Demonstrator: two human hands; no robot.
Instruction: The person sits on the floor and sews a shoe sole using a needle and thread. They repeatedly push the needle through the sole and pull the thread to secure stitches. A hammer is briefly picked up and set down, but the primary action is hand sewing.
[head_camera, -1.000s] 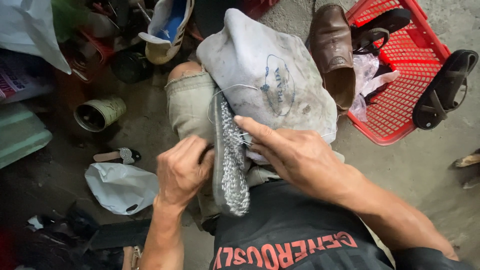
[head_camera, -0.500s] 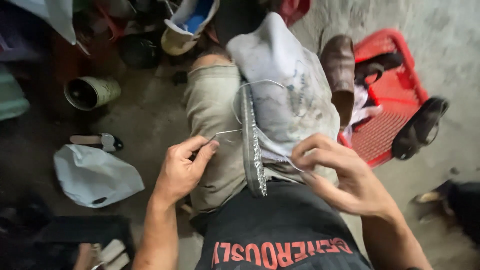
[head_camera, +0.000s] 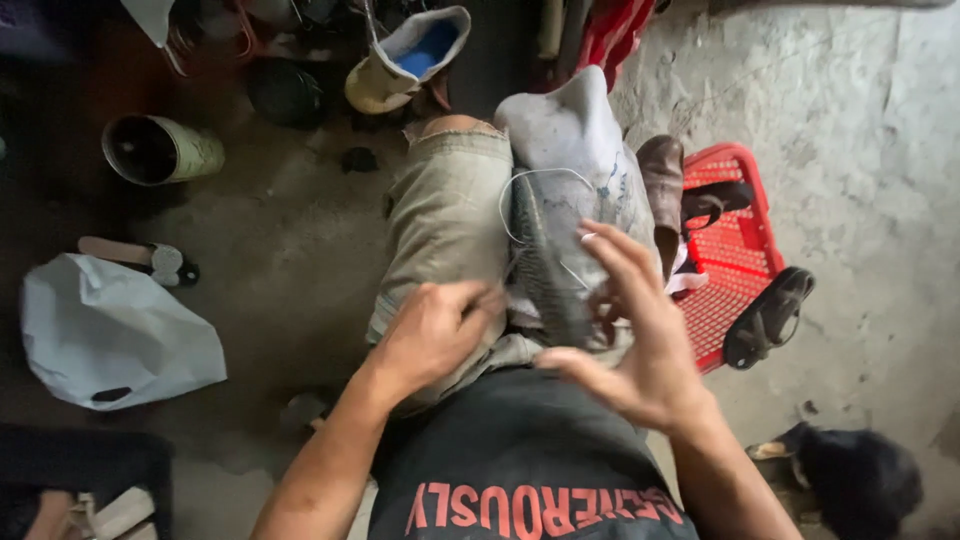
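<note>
Two hands: the left hand (head_camera: 435, 330) is closed, pinching one thread (head_camera: 530, 180); the right hand (head_camera: 630, 340) is spread open, empty. One shoe (head_camera: 545, 260) stands on edge between them, one red basket (head_camera: 745, 250) beyond the right.

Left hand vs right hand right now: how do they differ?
The left hand is curled into a fist, pinching at the sole's edge; the right hand is spread wide, fingers splayed. The left hand presses against the grey shoe sole on the lap; the right hand hovers above it, gripping nothing visible. Both are bare and work over the same shoe.
</note>
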